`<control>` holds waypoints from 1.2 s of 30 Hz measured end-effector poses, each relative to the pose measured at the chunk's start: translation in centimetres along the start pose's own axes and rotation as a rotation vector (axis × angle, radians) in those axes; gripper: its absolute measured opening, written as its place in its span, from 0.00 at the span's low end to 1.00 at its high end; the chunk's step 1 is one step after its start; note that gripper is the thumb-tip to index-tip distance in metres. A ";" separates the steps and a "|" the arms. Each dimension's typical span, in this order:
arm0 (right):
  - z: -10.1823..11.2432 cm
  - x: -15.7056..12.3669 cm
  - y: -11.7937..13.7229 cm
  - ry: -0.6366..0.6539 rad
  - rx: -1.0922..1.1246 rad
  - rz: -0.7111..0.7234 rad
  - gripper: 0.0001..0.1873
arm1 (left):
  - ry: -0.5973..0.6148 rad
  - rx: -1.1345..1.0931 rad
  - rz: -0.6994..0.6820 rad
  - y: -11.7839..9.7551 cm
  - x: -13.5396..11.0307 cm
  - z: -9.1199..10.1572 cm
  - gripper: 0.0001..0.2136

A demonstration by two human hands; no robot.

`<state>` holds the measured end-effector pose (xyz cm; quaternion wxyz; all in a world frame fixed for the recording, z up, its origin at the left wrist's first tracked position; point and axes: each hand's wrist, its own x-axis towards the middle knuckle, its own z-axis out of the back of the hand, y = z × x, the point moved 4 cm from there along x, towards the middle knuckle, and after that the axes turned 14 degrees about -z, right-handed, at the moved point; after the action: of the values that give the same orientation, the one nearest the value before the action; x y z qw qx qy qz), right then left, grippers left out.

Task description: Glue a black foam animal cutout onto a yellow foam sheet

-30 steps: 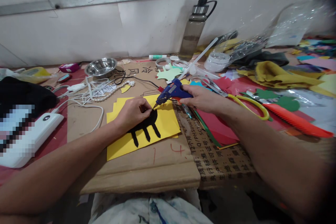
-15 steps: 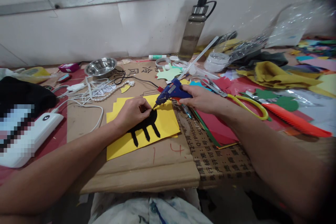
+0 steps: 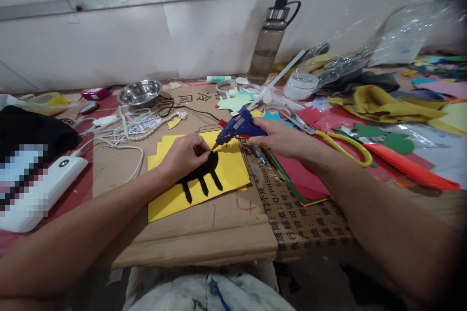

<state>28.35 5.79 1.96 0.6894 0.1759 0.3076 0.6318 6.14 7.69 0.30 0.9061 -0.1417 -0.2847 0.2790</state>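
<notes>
blue glue gun (image 3: 239,127) sits gripped in my right hand (image 3: 282,137), its nozzle tip angled down just over the top edge of the black cutout (image 3: 204,173). my left hand (image 3: 184,155) pinches that cutout, pressing it onto the yellow sheet (image 3: 229,165) lying on the cardboard (image 3: 204,233). yellow-handled scissors (image 3: 343,146) lie just beside my right wrist.
</notes>
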 end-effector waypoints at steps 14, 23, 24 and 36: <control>-0.2 -0.1 -0.1 -0.016 -0.042 -0.003 0.17 | -0.005 0.011 -0.005 0.0 0.0 0.0 0.04; -0.3 0.0 -0.3 0.001 -0.048 0.039 0.17 | -0.013 -0.015 0.014 0.0 0.0 0.0 0.05; -0.3 0.1 -0.3 0.002 -0.052 0.038 0.17 | -0.013 -0.014 0.015 0.1 0.0 0.0 0.05; -0.2 0.0 -0.1 -0.018 -0.107 0.011 0.16 | -0.008 -0.004 0.025 0.0 0.1 0.0 0.04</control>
<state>28.28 5.71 1.70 0.6971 0.1460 0.2665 0.6494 6.21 7.76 0.31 0.9010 -0.1459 -0.2872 0.2905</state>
